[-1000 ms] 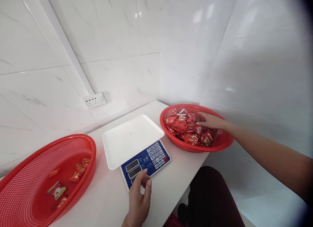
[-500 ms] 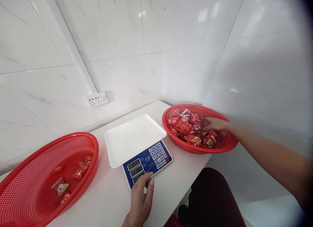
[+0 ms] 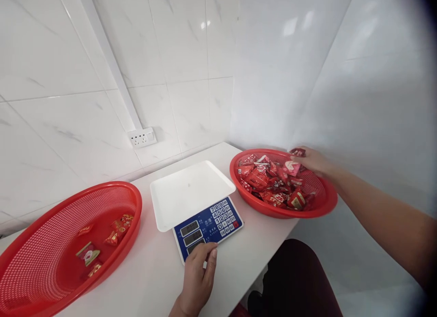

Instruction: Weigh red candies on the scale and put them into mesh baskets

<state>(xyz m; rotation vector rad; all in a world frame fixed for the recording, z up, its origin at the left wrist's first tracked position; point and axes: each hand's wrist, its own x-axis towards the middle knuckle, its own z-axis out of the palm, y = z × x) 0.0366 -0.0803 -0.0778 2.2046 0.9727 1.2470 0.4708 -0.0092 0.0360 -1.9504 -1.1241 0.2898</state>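
My right hand [image 3: 312,160] is above the far right rim of the right red basket [image 3: 251,202], closed on a small red wrapped candy [image 3: 298,152]. Just below its fingers is a pink and red packet [image 3: 292,167], blurred by motion; whether the hand grips it too, I cannot tell. Red candy packets [image 3: 257,178] are heaped in that basket. My left hand [image 3: 200,276] rests at the front edge of a blue and white digital scale [image 3: 211,226], fingers loosely bent, thumb apart from the index finger, nothing visible between them. The scale's white tray [image 3: 191,189] bears nothing.
Another red basket [image 3: 136,203] stands at the left, with several wrapped candies [image 3: 118,230] on its bottom. Both baskets and the scale are on a white table [image 3: 143,271] against a tiled wall with a socket [image 3: 142,137]. My dark-clad leg [image 3: 297,276] is beside the table's edge.
My right hand has risen from among the packets to above the basket's rim, bringing candy up with it. The left hand stays by the scale. The view has shifted slightly.
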